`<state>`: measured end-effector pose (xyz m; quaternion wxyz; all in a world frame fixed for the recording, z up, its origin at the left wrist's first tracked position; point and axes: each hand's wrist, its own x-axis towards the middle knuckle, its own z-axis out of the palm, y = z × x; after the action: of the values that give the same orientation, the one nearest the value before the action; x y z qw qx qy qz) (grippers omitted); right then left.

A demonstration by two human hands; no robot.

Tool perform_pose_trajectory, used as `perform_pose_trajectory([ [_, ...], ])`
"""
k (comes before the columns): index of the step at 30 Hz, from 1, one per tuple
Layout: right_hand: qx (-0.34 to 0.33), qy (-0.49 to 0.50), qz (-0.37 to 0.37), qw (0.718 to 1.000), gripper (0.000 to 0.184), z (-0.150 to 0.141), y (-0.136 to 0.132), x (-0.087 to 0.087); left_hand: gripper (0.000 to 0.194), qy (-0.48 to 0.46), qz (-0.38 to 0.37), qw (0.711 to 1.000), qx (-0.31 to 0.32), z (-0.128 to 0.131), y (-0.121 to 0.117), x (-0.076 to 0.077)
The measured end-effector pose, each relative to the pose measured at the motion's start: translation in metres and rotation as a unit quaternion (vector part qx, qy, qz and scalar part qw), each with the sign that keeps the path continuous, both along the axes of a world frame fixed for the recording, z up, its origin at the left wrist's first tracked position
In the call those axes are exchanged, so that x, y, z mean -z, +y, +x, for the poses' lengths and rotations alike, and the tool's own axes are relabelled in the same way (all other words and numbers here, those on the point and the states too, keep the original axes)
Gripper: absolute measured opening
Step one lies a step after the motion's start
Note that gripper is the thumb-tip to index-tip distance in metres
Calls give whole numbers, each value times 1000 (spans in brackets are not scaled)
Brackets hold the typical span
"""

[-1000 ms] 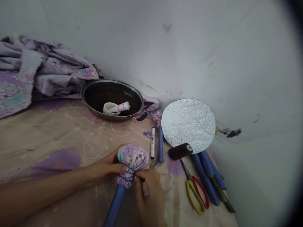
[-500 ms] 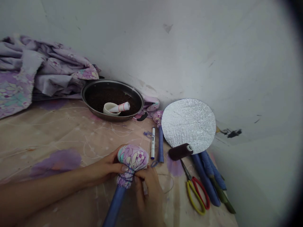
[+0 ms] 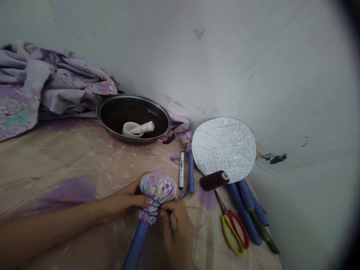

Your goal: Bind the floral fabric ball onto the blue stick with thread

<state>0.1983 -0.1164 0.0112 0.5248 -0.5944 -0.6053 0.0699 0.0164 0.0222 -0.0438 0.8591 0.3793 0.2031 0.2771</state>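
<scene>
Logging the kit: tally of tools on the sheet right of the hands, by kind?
Marker pen: 1
Thread spool: 1
Scissors: 1
Total: 3

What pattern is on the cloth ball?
The cloth ball has lilac and teal flowers, best seen in the head view.

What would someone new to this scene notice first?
The eye lands first on the floral cloth ball bound onto a blue rod, gripped at bottom centre by the left hand and right hand. To its upper right sits a round quilted silver disc by the wall, with red-and-yellow scissors lying below it.
</scene>
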Motion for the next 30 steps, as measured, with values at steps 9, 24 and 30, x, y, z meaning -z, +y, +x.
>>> perform_pose_trajectory([
  [9,13,-50,9,999,27,1,1,-5,93,-14,-16,1000,-5,-4,-5,-20],
  [24,-7,-137,21,990,37,11,0,-23,93,18,-34,999,0,-4,-6,-27],
  [30,-15,-168,13,986,39,12,-2,-28,89,7,-34,999,0,-11,-9,-39],
])
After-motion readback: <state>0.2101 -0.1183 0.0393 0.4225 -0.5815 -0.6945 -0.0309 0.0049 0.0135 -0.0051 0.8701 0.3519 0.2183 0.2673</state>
